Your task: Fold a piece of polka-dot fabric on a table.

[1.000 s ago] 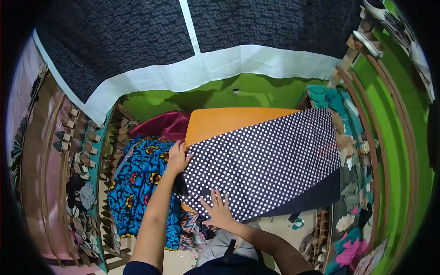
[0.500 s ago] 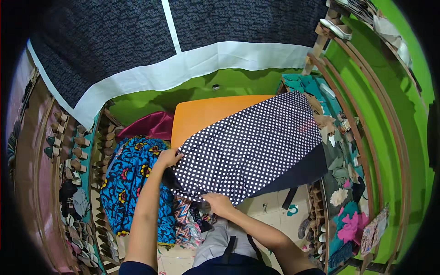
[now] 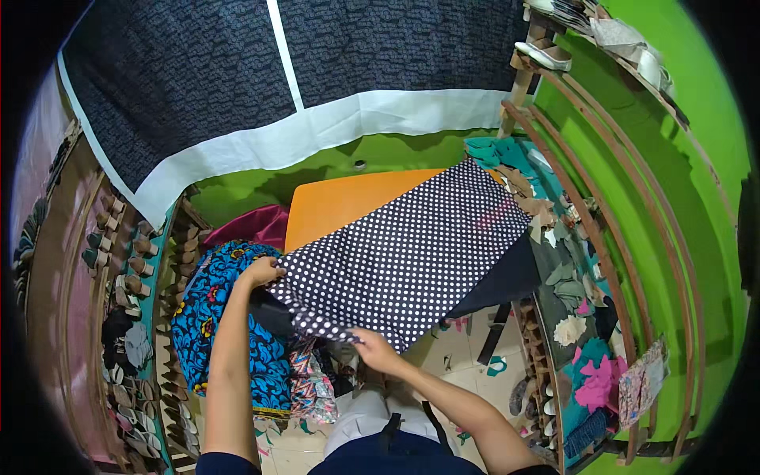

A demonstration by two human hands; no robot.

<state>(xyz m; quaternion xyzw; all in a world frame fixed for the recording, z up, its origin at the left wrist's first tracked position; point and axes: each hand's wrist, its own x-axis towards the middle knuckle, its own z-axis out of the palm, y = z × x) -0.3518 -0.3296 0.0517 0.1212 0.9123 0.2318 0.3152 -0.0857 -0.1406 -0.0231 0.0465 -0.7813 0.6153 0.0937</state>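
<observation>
A black cloth with white polka dots (image 3: 404,257) lies slantwise over an orange tabletop (image 3: 340,202), spread fairly smooth at its far right. My left hand (image 3: 263,272) is closed on the cloth's left corner, with the thumb side on the dotted face. Lower down, my right hand (image 3: 375,351) pinches the near edge, its fingertips partly hidden by the fabric. Between the hands the edge is gathered into folds. Plain black cloth (image 3: 503,277) shows from under the dotted one at the right, and dark material also shows beneath the left corner.
To the left bulges a blue floral cloth heap (image 3: 269,356) beside maroon satin (image 3: 253,227). Racks of shoe lasts (image 3: 136,265) line the left. A right-hand bench (image 3: 546,317) carries fabric scraps, with wooden rails (image 3: 625,214) beyond. A dark curtain (image 3: 206,71) hangs behind.
Both hands keep their hold. My left hand has drawn the corner leftward, and the cloth looks flatter and tauter, its near edge sloping more. The whole view has shifted slightly.
</observation>
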